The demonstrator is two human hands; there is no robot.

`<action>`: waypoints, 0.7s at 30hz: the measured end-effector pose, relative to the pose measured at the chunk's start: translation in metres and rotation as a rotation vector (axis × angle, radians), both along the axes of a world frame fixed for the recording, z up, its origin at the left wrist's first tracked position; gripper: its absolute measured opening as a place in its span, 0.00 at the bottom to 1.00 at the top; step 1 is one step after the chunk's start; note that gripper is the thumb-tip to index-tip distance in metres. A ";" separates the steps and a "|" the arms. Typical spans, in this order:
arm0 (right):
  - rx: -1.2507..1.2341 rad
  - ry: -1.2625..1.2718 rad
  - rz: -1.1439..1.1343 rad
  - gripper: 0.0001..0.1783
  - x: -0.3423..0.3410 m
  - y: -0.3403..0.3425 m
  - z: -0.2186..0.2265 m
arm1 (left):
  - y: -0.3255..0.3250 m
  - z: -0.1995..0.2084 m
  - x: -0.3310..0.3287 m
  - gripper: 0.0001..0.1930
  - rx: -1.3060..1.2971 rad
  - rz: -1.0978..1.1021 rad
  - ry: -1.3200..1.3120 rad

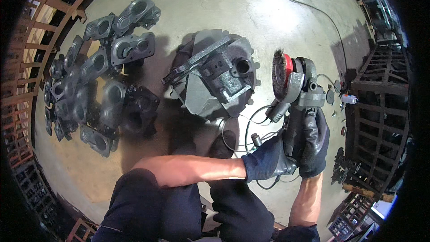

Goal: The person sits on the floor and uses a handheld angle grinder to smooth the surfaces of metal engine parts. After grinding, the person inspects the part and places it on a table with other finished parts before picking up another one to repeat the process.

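Right hand: gloved right hand wrapped around the body of an angle grinder, fingers closed, no gap seen.
Left hand: gloved left hand closed on the grinder's rear end, forearm crossing in front of the body from the lower left (some fingertips hidden).
Grinder: raised, head uppermost, to the right of the central casting.
Brush: round, dark-bristled brush with a red ring; bristles face left, apart from the casting. Whether it spins: cannot tell.
Guard: grey curved guard beside the brush.
Casting: dark metal casting in the centre, its long flange slanting, a round port at its right; rests on a grey base with a notched rim.
Left group: many dark castings close together, several with paired round openings; brown sheet under part of the group.
Right floor: white cylinder, small dark disc, cluster of dark bits.
Edges: rust-coloured rack left, dark metal cage right.
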State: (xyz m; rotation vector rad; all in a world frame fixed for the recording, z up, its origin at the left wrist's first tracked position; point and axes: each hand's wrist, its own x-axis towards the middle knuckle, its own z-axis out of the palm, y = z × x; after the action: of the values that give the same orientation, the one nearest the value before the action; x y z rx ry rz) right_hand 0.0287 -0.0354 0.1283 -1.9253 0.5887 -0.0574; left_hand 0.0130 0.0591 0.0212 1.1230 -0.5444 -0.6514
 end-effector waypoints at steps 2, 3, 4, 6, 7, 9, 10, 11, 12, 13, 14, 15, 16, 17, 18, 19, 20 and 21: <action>-0.029 -0.023 0.006 0.35 0.003 0.000 0.000 | -0.002 -0.004 -0.001 0.27 0.006 -0.042 0.002; -0.043 -0.033 0.008 0.35 0.004 0.001 0.000 | -0.003 -0.006 -0.002 0.28 0.009 -0.062 0.004; 0.004 -0.018 0.018 0.35 0.003 0.001 -0.001 | -0.004 -0.015 -0.007 0.29 0.008 -0.159 0.106; -0.076 0.045 -0.042 0.39 0.004 0.003 -0.005 | -0.001 -0.015 -0.006 0.30 0.003 -0.281 0.236; -0.119 0.077 -0.074 0.41 0.005 0.003 -0.006 | 0.003 -0.011 -0.004 0.30 -0.002 -0.306 0.264; -0.065 0.056 -0.049 0.40 0.006 0.004 -0.002 | 0.011 -0.004 0.004 0.30 0.042 -0.340 0.276; -0.035 0.045 -0.014 0.40 0.007 0.003 -0.001 | 0.005 -0.011 -0.004 0.30 -0.064 -0.217 0.379; -0.005 0.033 0.022 0.40 0.008 0.003 0.001 | -0.002 -0.018 -0.012 0.31 -0.182 -0.097 0.464; -0.004 0.043 -0.016 0.39 0.004 0.001 0.002 | 0.003 0.000 -0.003 0.31 -0.133 -0.087 0.360; -0.021 0.051 -0.035 0.39 0.005 0.001 0.003 | 0.007 0.010 0.003 0.30 -0.080 -0.063 0.248; -0.037 0.060 -0.054 0.39 0.005 0.001 0.004 | 0.006 0.007 0.004 0.33 -0.049 -0.137 0.225; -0.051 0.067 -0.066 0.38 0.007 0.002 0.004 | 0.005 0.003 0.004 0.35 -0.016 -0.204 0.200; -0.077 0.085 -0.048 0.38 0.010 0.002 0.004 | 0.005 0.000 0.005 0.38 0.018 -0.272 0.176; -0.102 0.103 -0.029 0.38 0.013 0.002 0.004 | 0.005 -0.001 0.005 0.34 -0.011 -0.224 0.215; -0.132 0.123 -0.016 0.38 0.014 0.001 0.004 | 0.006 0.002 0.006 0.30 -0.045 -0.183 0.256; -0.053 0.094 0.005 0.39 0.012 -0.004 0.001 | 0.007 0.005 0.007 0.27 -0.078 -0.140 0.296; 0.027 0.065 0.027 0.39 0.010 -0.012 -0.008 | 0.007 0.006 0.009 0.22 -0.078 -0.115 0.303; 0.106 0.037 0.049 0.40 0.008 -0.020 -0.015 | 0.009 0.008 0.013 0.20 -0.027 -0.196 0.257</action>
State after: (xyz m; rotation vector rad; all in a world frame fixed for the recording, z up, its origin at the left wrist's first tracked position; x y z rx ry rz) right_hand 0.0363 -0.0550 0.1132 -1.8396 0.5579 0.0395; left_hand 0.0262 0.0679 0.0293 0.9496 -0.4438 -0.9407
